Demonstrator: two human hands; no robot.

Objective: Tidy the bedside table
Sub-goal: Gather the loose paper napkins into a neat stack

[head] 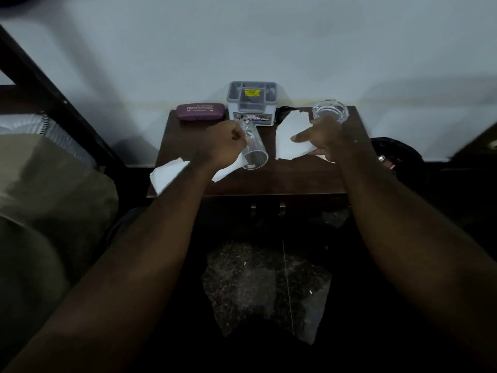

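Tabletop (295,179) of dark wood lies under both my hands, pushed against a pale wall. My left hand (223,144) is curled tight round the base end of a clear glass (254,150), which tilts with its open mouth toward me, just right of my knuckles. Under that forearm a white tissue (166,173) hangs over the tabletop's near left corner. My right hand (330,141) is spread, thumb stretched out to the left over a torn white paper (291,133) lying flat. Just beyond this hand sits a glass ashtray (330,110) at the far right corner; I cannot tell whether my fingertips touch it.

Beyond my left hand, against the wall, stands a grey organiser box (252,102) with open compartments. A yellow sticker (252,92) inside it carries dark digits too blurred to be sure of. The label (254,119) on its front reads "OPEL" at the right end; the rest is illegible. Left of the box lies a purple spectacle case (200,111) with gold lettering I cannot read.
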